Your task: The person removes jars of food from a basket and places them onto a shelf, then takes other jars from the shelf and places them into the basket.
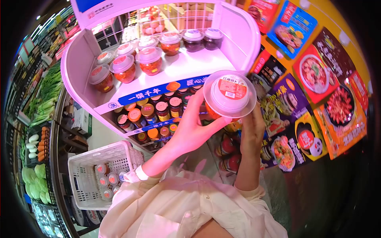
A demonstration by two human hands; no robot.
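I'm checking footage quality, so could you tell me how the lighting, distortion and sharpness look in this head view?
Head view: strong fisheye, black corners, the shelf unit bowed; pink light washes the shelf and the white tub held in both the left hand and the right hand; the jars beneath the hands are smeared; the basket stays sharp.

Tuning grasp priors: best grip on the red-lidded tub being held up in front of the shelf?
Grip the tub on its side wall beneath the wide lid flange, coming from below and both sides, as the left hand and right hand do. The overhanging rim probably stops slip; the flat lid gives little purchase.
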